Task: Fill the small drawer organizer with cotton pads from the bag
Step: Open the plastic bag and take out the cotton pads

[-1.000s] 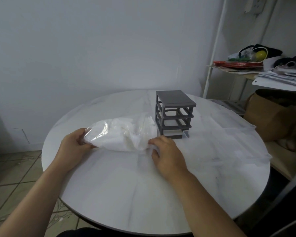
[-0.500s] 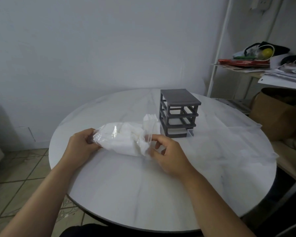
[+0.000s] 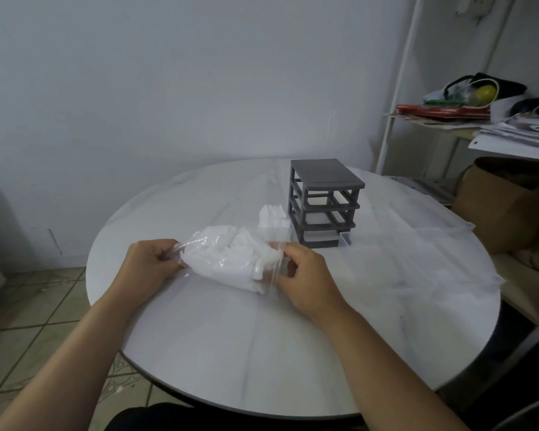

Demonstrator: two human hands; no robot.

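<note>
Opening up: right hand [image 3: 308, 275] has shifted to pinch the bag [image 3: 199, 244] mouth, left hand [image 3: 150, 265] grips its tail; cotton pads [image 3: 243, 248] next.

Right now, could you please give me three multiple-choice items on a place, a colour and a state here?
1. Where does the drawer organizer stand? A) on the table, beyond the bag B) inside the bag C) on top of the bag
2. What colour is its frame? A) red B) dark grey C) yellow
3. The bag is: A) lying untouched B) under the organizer C) gripped by the left hand and right hand
Answers: 1 A, it stands beyond the bag; 2 B, grey bars; 3 C, fingers curl on both ends.
</note>
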